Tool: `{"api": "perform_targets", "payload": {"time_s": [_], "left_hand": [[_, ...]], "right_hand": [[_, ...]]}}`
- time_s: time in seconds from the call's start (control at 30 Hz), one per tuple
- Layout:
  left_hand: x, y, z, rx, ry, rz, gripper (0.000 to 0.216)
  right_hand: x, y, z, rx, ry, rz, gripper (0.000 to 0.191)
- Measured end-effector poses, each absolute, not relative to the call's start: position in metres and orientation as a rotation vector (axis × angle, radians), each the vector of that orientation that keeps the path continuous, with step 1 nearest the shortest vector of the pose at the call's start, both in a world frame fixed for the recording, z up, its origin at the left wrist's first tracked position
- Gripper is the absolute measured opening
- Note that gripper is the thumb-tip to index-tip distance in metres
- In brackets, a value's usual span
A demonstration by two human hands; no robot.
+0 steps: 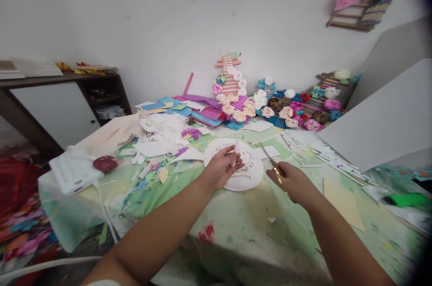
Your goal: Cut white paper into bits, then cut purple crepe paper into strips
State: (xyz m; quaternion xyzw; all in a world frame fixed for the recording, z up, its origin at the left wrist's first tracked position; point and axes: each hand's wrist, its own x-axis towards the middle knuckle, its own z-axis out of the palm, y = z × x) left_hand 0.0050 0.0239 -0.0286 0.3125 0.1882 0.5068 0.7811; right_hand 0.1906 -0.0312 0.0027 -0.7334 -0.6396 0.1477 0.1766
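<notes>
My left hand (pixel 221 167) pinches a small white paper strip (pixel 236 149) upright between thumb and fingers. It is over a round white paper piece (pixel 248 181), on which several cut white bits lie. To the right, my right hand (pixel 292 182) is closed around gold-handled scissors (pixel 277 172). Their blades point up and to the left, apart from the strip. A pointed white paper piece (pixel 191 155) lies at the left edge of the round one. Whether the two are joined I cannot tell.
Shredded white paper (pixel 165 131) is heaped at the back left. Flower-decorated stick crafts (pixel 232 88) lean on the wall. A white device (pixel 72 171) with a cable stands at the left edge. Rolled paper sticks (pixel 340 164) and a yellow sheet (pixel 344 203) lie at right.
</notes>
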Motion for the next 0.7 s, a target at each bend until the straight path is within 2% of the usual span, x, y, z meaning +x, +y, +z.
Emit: {"api": "perform_targets", "payload": {"time_s": [0.17,0.3,0.47,0.7], "left_hand": [[0.003,0.03,-0.033,0.667,0.376,1.159,0.015],[0.002,0.036,-0.034,0.577,0.406,1.119,0.022],[-0.001,0.039,-0.029,0.445,0.404,1.052,0.029],[0.0,0.035,-0.022,0.369,0.392,1.022,0.032]], "right_hand": [[0.148,-0.032,-0.001,-1.988,-1.923,0.277,0.038],[0.139,-0.032,-0.014,-1.975,-1.91,0.239,0.036],[0.14,-0.032,-0.03,-2.006,-1.955,0.039,0.032],[0.141,-0.026,-0.038,-2.091,-1.937,0.042,0.032]]}}
